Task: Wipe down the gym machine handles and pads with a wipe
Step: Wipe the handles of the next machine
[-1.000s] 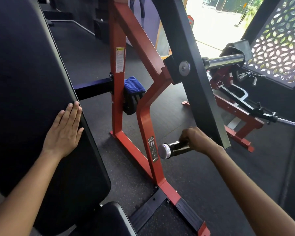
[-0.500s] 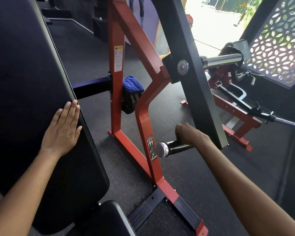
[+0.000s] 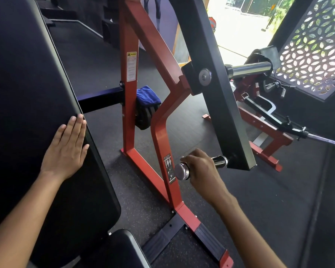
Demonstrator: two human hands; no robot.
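Note:
My left hand (image 3: 67,147) lies flat with straight fingers on the right edge of the big black back pad (image 3: 27,113). My right hand (image 3: 200,167) grips the chrome handle (image 3: 219,162) that sticks out from the foot of the black lever arm (image 3: 220,93), close to its round end cap (image 3: 182,171). No wipe shows in that hand; whatever is under the fingers is hidden. A blue cloth (image 3: 147,94) is draped over a black part on the red frame (image 3: 131,113), apart from both hands.
The black seat pad (image 3: 122,248) sits at the bottom. A chrome weight horn (image 3: 249,69) juts right from the lever arm. Another red machine (image 3: 263,128) with a barbell stands at right. The floor is dark rubber, and a patterned screen fills the upper right.
My right hand has slid along the handle toward its end cap, leaving the inner chrome part bare. My left hand has stayed flat on the back pad.

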